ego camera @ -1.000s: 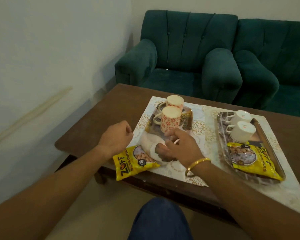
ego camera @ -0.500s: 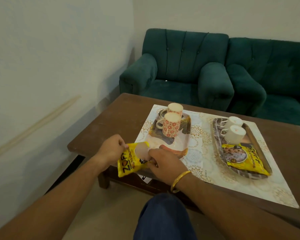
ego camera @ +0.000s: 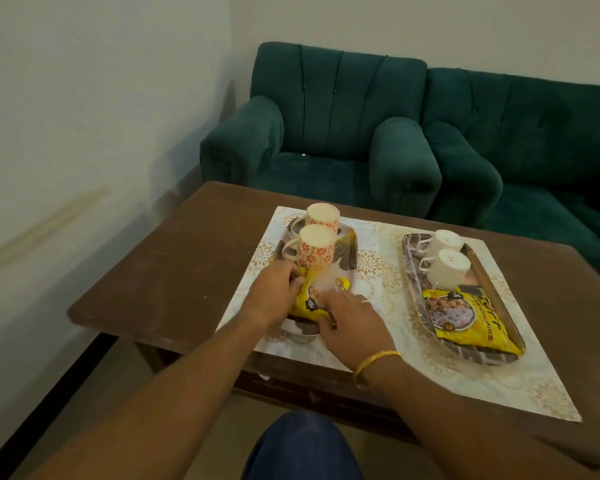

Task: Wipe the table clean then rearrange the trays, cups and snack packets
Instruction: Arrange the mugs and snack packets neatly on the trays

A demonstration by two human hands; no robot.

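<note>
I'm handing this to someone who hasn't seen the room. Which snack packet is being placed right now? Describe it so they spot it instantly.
On the brown table lies a pale patterned mat with two trays. Look at the left tray, the one with the two red-flowered cups. The packet is the yellow one at its near end, under both hands; the other yellow packet lies untouched in the right tray by white cups.

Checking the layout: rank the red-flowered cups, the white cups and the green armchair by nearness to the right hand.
From the right hand:
1. Red-flowered cups, just beyond it on the left tray.
2. White cups, on the right tray.
3. Green armchair, behind the table.
</note>
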